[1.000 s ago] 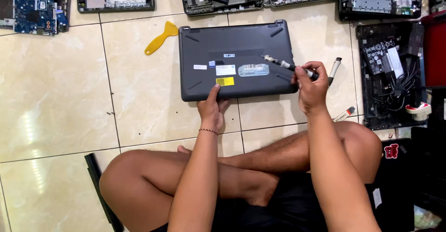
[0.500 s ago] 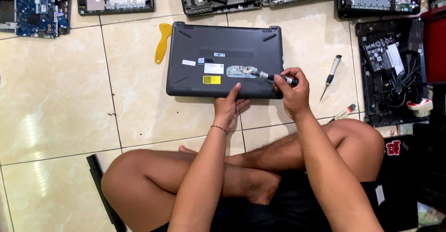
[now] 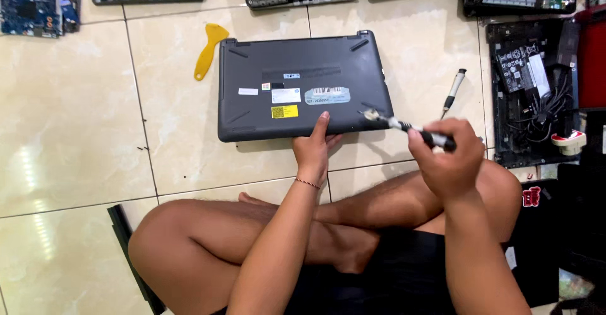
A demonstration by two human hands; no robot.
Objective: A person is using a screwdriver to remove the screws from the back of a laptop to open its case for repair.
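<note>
Head view: left hand (image 3: 314, 152) at laptop (image 3: 302, 84) near edge, tiles around.

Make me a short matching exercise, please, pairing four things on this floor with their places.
Things:
1. yellow pry tool
2. left hand
3. right hand
4. spare screwdriver

Places:
A. lying on the tile right of the laptop
B. gripping a screwdriver at the laptop's near right corner
C. lying left of the laptop
D. pressing on the laptop's near edge

Pairs: 1-C, 2-D, 3-B, 4-A

Right hand (image 3: 449, 157) with screwdriver (image 3: 410, 127) lifted off laptop (image 3: 303, 84) — apparently.
</note>
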